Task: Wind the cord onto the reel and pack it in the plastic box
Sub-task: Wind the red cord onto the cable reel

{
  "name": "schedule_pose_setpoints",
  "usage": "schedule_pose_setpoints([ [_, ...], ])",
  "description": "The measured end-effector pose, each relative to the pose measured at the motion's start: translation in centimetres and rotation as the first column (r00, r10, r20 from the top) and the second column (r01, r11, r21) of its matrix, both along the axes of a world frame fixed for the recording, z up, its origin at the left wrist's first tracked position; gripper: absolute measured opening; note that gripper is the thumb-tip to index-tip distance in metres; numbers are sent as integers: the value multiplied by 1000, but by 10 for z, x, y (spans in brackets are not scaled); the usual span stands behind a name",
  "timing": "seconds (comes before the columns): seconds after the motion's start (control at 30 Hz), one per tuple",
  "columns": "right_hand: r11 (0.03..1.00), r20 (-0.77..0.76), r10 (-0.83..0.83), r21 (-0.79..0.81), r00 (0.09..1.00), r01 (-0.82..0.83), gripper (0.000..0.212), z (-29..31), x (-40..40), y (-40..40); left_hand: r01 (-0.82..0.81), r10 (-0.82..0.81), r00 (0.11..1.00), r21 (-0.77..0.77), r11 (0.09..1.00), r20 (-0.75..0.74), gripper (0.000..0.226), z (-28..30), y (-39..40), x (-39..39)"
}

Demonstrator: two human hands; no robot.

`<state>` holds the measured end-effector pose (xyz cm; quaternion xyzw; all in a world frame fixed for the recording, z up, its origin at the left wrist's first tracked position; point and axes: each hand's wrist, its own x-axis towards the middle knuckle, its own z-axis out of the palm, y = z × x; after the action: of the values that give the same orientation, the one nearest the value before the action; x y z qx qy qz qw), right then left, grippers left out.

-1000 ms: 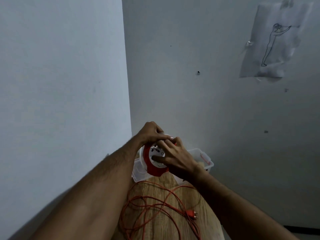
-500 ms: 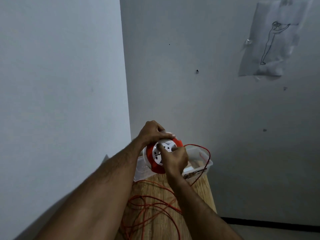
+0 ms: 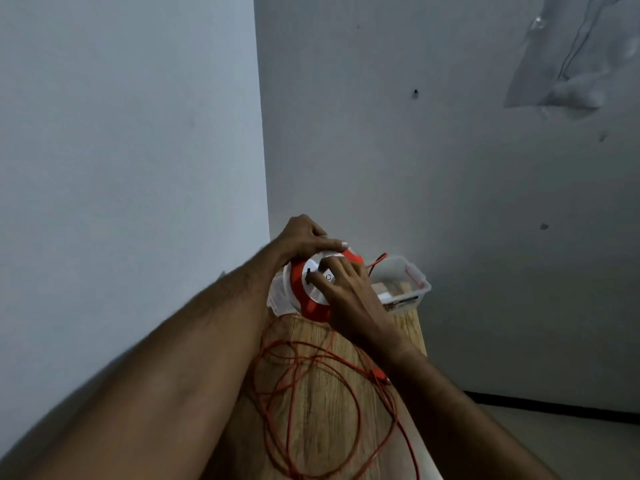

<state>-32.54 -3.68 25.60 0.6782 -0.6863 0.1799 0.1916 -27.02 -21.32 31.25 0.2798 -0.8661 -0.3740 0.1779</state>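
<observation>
- At the far end of a wooden worktop (image 3: 322,403), set into a corner between two pale walls: one red-and-white cord reel (image 3: 304,296), held up off the surface, its round face turned toward the camera and tilted.
- Left hand (image 3: 304,237): closed over the top rim of the reel, thumb lying along the upper edge, fingers wrapped behind.
- Right hand (image 3: 346,292): spread across the white centre of the reel's face, fingertips pressed on it; whether it pinches a knob or only presses cannot be told.
- Cord (image 3: 311,393): thin, orange-red, lying mostly unwound in loose overlapping loops on the worktop, below and near the reel. One strand rises from the loops toward the reel; another short stretch arcs just right of the reel, above the box.
- Plug end (image 3: 381,377): a small reddish piece at the right side of the loops, partly hidden by the right forearm.
- Plastic box (image 3: 412,282): clear, lidless, standing on the worktop's far edge directly behind the reel and partly covered by it; a clip shows on its right rim. Some pale items lie inside, too indistinct to name.
- Sheet of paper (image 3: 571,60): fixed to the right wall, upper corner of view, crumpled.
</observation>
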Motion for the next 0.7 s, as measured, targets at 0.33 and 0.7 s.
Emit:
schedule_pose_setpoints([
  [0.33,967,-315,249,137,916,-216,53,-9,-6,12,93,-106,985,94,991,140,41,-26,6,20],
  [0.7,995,-58,-6,101,998,12,61,-24,4,9,53,-62,996,120,991,71,32,-42,13,24],
])
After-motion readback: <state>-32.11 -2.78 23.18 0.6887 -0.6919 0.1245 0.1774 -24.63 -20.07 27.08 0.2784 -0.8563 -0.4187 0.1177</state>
